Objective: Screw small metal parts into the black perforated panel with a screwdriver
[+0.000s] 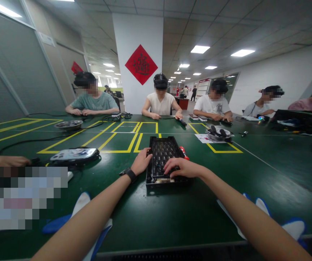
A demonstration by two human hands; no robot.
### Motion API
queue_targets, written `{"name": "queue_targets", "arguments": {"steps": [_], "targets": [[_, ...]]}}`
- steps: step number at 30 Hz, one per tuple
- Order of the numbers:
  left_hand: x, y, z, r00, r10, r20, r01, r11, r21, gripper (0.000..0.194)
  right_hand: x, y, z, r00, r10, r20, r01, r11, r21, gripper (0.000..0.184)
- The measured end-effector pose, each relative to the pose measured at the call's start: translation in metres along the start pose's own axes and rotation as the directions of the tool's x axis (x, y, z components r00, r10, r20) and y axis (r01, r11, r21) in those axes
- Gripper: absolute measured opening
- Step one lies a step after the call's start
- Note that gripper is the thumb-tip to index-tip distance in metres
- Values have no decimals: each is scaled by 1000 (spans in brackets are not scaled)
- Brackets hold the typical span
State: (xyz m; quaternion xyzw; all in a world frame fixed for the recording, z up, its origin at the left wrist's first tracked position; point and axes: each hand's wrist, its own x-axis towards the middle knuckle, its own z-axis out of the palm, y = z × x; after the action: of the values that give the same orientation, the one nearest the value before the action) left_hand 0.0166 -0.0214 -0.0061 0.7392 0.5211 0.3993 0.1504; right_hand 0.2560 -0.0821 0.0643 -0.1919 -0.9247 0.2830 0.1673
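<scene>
A black plastic case (164,150) with rows of small cells inside lies on the green table in front of me. My left hand (142,162) grips its left wall, with the fingertips over the rim. Over the near right part of the case, my right hand (181,167) has its fingers bent down and drawn together; whatever is at their tips is too small to tell. Beneath those fingers, a pale strip (161,180) runs along the near end of the case. Red rounded objects (183,151) sit against its right side, partly hidden.
White and blue gloves (81,204) lie under my left forearm, with more gloves (263,208) by my right. A phone (74,154) is at left, near another person's hand (6,161). Metal bowls (68,125), a dark cable (31,142) and yellow tape lines stand farther off. Several people sit opposite.
</scene>
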Motion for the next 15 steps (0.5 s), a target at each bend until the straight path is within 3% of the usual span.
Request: {"name": "queue_targets", "arguments": {"steps": [15], "targets": [[1, 2, 0, 1000, -15, 0, 15, 1000, 4, 41, 0, 0, 2, 1000, -8, -20, 9, 1000, 17, 21]]}}
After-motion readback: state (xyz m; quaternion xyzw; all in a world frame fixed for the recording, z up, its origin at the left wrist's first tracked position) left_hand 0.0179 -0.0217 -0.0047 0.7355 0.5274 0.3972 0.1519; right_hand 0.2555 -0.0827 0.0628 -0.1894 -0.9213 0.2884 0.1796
